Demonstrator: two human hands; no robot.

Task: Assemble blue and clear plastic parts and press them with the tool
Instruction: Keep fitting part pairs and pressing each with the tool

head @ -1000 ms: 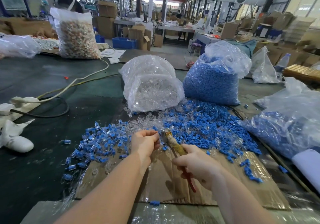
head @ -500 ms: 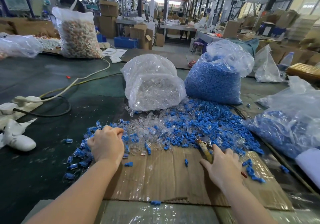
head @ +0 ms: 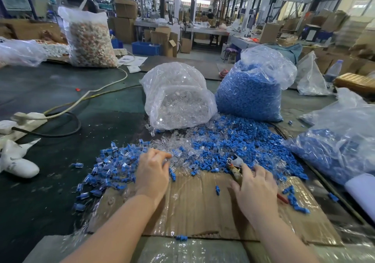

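Factory table (head: 60, 100) under me; clear parts (head: 182, 151) and blue parts (head: 243, 141) lie just beyond my fingertips. My right hand (head: 256, 191) grips the pliers (head: 235, 164); my left hand (head: 153, 172), fingers loose, should pinch one clear part cleanly.

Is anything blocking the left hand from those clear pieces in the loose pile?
Nothing visible does. The left hand already reaches its fingertips into the clear pieces, which lie loose and uncovered on the table.

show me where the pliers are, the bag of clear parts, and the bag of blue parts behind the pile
pliers (head: 235, 164): head view, on the metal nose.
bag of clear parts (head: 178, 100): head view, on its front.
bag of blue parts (head: 250, 94): head view, on its front.
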